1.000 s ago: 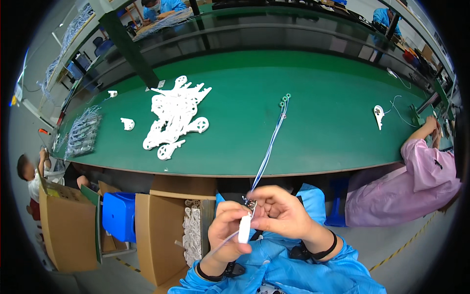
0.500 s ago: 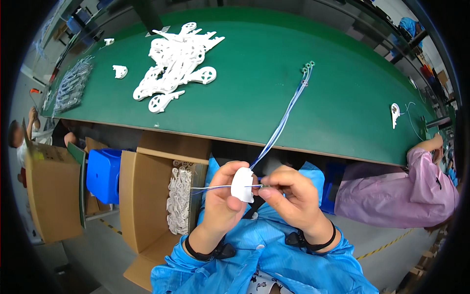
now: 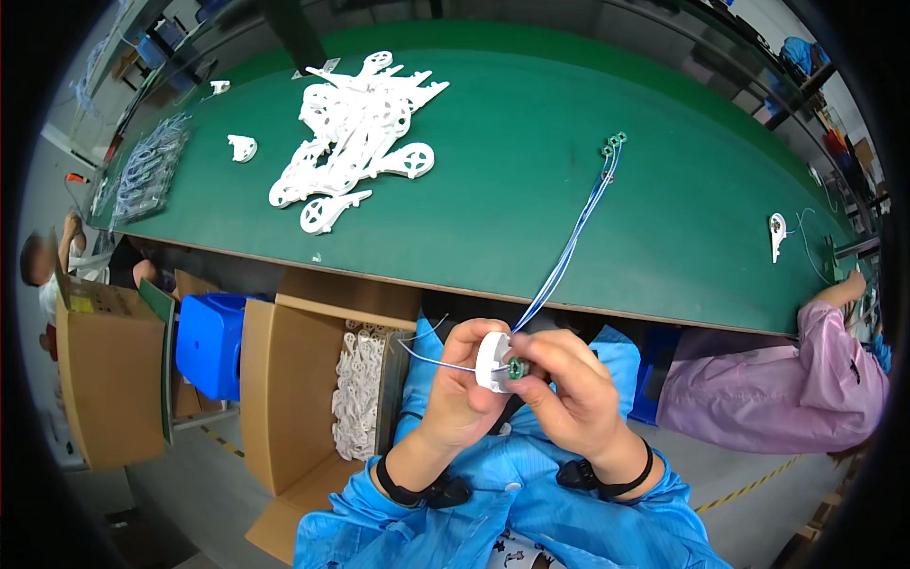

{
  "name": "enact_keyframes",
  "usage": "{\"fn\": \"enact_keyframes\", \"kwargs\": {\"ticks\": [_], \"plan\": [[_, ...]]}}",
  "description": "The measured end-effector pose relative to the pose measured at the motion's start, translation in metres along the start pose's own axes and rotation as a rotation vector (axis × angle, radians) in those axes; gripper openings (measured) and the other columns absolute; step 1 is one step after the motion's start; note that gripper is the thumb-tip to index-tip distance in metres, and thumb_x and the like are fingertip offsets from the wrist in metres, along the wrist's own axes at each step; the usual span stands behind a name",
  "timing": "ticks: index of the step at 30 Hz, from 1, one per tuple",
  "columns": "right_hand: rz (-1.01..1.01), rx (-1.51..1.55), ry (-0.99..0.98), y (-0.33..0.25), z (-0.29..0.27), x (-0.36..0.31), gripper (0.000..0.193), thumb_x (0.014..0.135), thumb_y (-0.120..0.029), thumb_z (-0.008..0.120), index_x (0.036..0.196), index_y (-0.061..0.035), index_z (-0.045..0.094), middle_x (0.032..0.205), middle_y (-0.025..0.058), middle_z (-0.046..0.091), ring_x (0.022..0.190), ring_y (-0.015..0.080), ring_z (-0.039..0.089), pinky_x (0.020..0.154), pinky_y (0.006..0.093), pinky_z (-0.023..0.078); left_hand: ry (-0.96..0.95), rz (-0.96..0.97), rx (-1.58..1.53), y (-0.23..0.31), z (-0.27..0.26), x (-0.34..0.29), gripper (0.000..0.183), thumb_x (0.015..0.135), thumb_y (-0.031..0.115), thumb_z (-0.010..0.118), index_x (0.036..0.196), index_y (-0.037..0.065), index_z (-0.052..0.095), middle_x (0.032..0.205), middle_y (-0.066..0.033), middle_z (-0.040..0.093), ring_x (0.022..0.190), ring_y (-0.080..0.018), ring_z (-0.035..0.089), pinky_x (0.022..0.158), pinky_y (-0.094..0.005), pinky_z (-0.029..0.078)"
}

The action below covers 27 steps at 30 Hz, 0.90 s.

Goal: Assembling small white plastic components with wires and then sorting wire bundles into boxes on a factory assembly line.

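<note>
In front of my body, my left hand (image 3: 459, 394) grips a white plastic piece (image 3: 490, 362) by its edge, thumb below and fingers above. My right hand (image 3: 575, 391) pinches a small round green circuit board (image 3: 517, 368) against the open side of that piece. From the board, a thin blue-and-white wire (image 3: 434, 360) passes through the piece and comes out beyond my left fingers, its ends loose. Behind my hands a bundle of blue and white wires (image 3: 574, 245) hangs over the table edge, with several small green boards (image 3: 614, 146) at its far end.
The green table (image 3: 493, 180) carries a heap of white plastic parts (image 3: 355, 128) and bundled wires (image 3: 147, 175) at left. An open cardboard box (image 3: 270, 398) with more white parts (image 3: 358, 398) and a blue stool (image 3: 210, 346) stand left. A co-worker in pink (image 3: 758, 389) sits right.
The white piece has turned in my left hand, so its hollow side and the green board's face now show. The wire's loose ends hang differently. The whole view has shifted slightly.
</note>
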State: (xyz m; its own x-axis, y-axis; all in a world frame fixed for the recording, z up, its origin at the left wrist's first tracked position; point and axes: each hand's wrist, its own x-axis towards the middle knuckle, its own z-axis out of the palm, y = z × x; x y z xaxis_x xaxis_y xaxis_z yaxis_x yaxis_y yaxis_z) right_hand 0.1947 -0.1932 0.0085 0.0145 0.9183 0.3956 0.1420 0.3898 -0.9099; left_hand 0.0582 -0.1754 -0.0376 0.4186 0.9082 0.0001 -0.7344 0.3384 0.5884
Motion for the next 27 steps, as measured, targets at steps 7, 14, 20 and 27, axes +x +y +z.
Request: {"fn": "enact_keyframes", "kwargs": {"ticks": [7, 14, 20, 27], "plan": [[-0.059, -0.013, -0.038, 0.004, -0.008, 0.002, 0.026, 0.075, 0.005, 0.069, 0.101, 0.0041, 0.062, 0.093, 0.015, 0.063, 0.081, 0.0247, 0.063, 0.069, 0.031, 0.051, -0.004, -0.009, 0.031, -0.007, -0.001, 0.001, 0.077, 0.064, 0.04, 0.082, 0.125, 0.016, 0.043, 0.123, -0.0066, 0.044, 0.111, -0.0172, 0.049, 0.093, -0.0313, 0.044], [-0.053, 0.011, -0.047, 0.007, -0.016, -0.001, 0.022, 0.078, 0.005, 0.067, 0.1, 0.0051, 0.061, 0.097, 0.0157, 0.063, 0.085, 0.0243, 0.063, 0.072, 0.0295, 0.052, -0.002, 0.1, 0.195, -0.008, 0.008, 0.004, 0.073, 0.063, 0.028, 0.085, 0.123, 0.009, 0.047, 0.117, -0.0047, 0.046, 0.099, -0.0151, 0.053, 0.081, -0.0248, 0.047], [0.159, 0.663, -0.025, 0.028, -0.02, -0.021, 0.025, 0.086, 0.002, 0.062, 0.11, 0.0046, 0.057, 0.111, 0.0193, 0.058, 0.096, 0.0219, 0.061, 0.078, 0.0284, 0.052, -0.04, 0.393, 0.973, 0.006, 0.025, 0.001, 0.076, 0.062, 0.027, 0.086, 0.124, 0.006, 0.048, 0.107, -0.0078, 0.046, 0.087, -0.0164, 0.053, 0.069, -0.0257, 0.047], [0.178, 0.896, -0.049, 0.029, -0.023, -0.023, 0.024, 0.085, 0.001, 0.064, 0.107, 0.0072, 0.057, 0.11, 0.022, 0.058, 0.099, 0.0251, 0.061, 0.085, 0.0333, 0.051, -0.148, 0.363, 1.166, 0.021, 0.044, -0.002, 0.067, 0.074, 0.025, 0.079, 0.128, 0.003, 0.045, 0.119, -0.015, 0.04, 0.098, -0.0209, 0.053, 0.078, -0.0298, 0.049]]}}
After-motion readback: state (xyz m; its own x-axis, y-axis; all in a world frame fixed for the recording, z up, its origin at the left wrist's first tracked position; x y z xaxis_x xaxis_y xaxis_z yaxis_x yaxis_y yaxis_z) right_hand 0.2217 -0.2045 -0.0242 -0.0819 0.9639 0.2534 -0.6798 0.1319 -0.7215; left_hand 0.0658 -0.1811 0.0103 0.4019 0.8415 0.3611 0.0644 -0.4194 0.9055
